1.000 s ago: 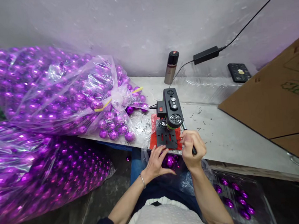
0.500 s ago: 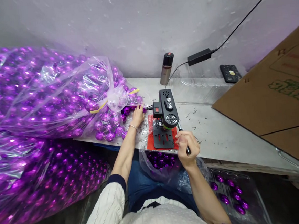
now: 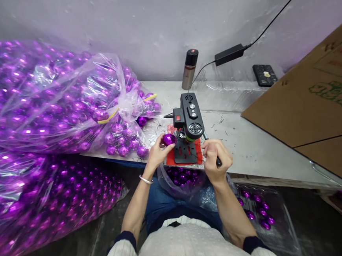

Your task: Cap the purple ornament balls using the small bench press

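Observation:
Between the thumb and fingers of my left hand (image 3: 158, 150) is a shiny purple bauble (image 3: 169, 139), held just left of a small black bench press (image 3: 192, 116). The press has a red switch box and a slotted base plate (image 3: 185, 152) standing on a red sheet (image 3: 170, 158). On its right side, my right hand (image 3: 217, 158) is wrapped round the black-ended lever handle (image 3: 219, 162). Below the table edge, an open plastic bag (image 3: 166, 181) with many purple baubles lies at my lap.
Large clear bags of purple baubles (image 3: 53, 101) fill the left side. Behind the press stand a spray can (image 3: 189, 69) and a power adapter (image 3: 229, 54); a phone (image 3: 264, 75) lies farther right. A cardboard box (image 3: 312, 113) and a clear tray (image 3: 281, 233) with baubles are at right.
My left hand has come from the loose baubles by the bag toward the press and now holds a bauble. My right hand stays on the lever. The view has shifted slightly.

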